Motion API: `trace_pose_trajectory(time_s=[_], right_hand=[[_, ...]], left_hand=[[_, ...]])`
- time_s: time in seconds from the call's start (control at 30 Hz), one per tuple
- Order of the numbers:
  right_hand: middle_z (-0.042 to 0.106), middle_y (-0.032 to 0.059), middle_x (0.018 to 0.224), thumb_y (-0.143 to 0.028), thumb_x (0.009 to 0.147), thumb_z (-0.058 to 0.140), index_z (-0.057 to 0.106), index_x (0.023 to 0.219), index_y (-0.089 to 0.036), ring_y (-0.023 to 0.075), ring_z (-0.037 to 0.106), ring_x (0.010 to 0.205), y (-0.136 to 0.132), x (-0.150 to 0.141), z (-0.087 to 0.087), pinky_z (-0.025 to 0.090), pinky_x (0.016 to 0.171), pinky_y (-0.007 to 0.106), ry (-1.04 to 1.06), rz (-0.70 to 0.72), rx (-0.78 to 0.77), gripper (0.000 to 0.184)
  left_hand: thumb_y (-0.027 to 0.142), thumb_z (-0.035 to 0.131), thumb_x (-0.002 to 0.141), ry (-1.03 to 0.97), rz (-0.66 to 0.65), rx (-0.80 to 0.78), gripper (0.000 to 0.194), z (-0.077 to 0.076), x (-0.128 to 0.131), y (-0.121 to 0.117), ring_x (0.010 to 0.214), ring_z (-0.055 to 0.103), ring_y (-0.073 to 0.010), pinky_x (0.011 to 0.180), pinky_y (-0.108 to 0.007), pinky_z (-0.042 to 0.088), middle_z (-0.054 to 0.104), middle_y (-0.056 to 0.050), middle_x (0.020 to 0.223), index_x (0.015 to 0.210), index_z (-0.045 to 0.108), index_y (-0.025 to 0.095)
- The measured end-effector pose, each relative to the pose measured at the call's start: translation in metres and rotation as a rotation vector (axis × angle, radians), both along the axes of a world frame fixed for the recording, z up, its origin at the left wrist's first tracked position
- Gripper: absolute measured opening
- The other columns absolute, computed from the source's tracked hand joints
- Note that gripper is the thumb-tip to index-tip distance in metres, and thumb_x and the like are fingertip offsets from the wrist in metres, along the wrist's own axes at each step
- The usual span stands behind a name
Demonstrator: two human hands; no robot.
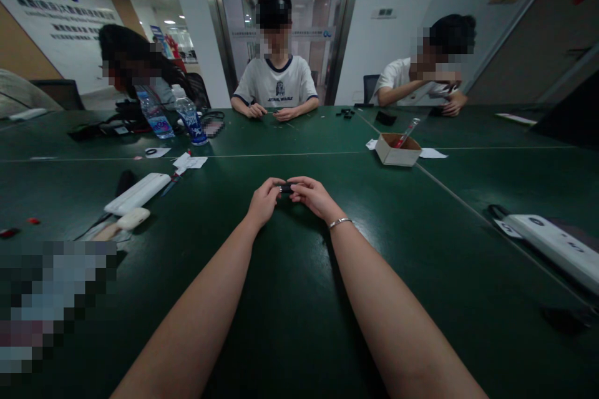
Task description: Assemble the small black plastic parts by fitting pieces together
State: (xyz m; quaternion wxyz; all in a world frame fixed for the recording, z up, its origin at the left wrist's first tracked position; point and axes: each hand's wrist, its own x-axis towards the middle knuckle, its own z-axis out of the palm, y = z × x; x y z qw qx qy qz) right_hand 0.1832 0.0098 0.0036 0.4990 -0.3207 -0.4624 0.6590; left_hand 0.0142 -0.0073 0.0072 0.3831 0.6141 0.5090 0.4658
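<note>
Both my hands meet over the middle of the green table [290, 274], pinching a small dark cylindrical object [285, 188] between them. Its kind is too small to make out, though a bright metallic bit shows at its left end. My left hand [264, 201] has thumb and fingers closed on the left end. On the right end, my right hand [314, 196] grips with thumb and fingertips; a silver bangle [340, 222] circles that wrist. The object is held roughly level, and the fingers cover much of it.
To the left lie a white power bank-like block [138, 194], a cream oval case [133, 218] and papers [191, 162]. Two bottles [189, 117] stand farther back. A small open box [399, 151] holds a clear tube. Another white block [556, 246] lies right. Three people sit across.
</note>
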Motion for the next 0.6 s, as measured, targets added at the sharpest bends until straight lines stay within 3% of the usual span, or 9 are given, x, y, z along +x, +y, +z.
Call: trace_pose_trajectory(time_s=[0.2,0.6], right_hand=[[0.067,0.0018,0.074,-0.025,0.061,0.086,0.072,0.090,-0.018,0.0105,0.061,0.061,0.0004,0.0002,-0.0007,0.053,0.056,0.024,0.001,0.006,0.011,0.033],[0.067,0.0023,0.072,-0.023,0.062,0.086,0.072,0.091,-0.016,0.0102,0.061,0.060,-0.0003,0.0002,0.0004,0.052,0.056,0.023,0.010,0.003,-0.004,0.032]], left_hand=[[0.029,0.044,0.083,-0.003,-0.011,0.008,0.029,-0.0003,-0.0003,0.0001,0.058,0.050,-0.0133,0.057,-0.026,0.039,0.055,0.001,0.063,0.099,0.066,0.020],[0.025,0.046,0.082,0.023,0.002,0.011,0.027,0.0018,-0.0004,-0.0009,0.060,0.051,-0.0124,0.057,-0.025,0.040,0.059,0.000,0.074,0.101,0.066,0.020]])
